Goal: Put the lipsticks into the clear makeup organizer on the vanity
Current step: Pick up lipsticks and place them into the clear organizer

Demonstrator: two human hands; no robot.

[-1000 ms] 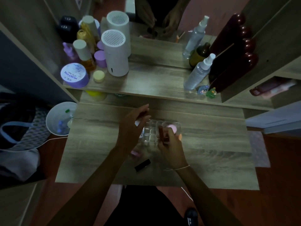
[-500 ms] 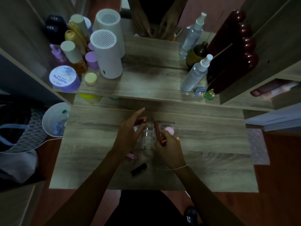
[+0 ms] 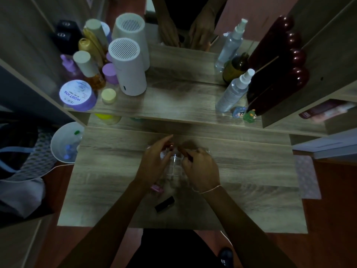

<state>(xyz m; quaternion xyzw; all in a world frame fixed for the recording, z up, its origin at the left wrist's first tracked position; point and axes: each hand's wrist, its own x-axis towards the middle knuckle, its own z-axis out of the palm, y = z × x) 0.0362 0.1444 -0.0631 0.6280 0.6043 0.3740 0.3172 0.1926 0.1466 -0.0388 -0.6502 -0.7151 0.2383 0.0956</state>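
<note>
The right hand [image 3: 201, 169] is pinching a dark red lipstick [image 3: 185, 153] and has moved it over the clear makeup organizer [image 3: 174, 167] between the hands. The left hand [image 3: 154, 163] is pinching another, now tipping in. A black lipstick [image 3: 164, 204] is waiting on the counter [image 3: 251, 190].

On my upper shelf stand a white ribbed cylinder [image 3: 128, 68], a purple jar [image 3: 77, 94], a clear spray bottle [image 3: 234, 90] and a small green figurine [image 3: 249, 116].
</note>
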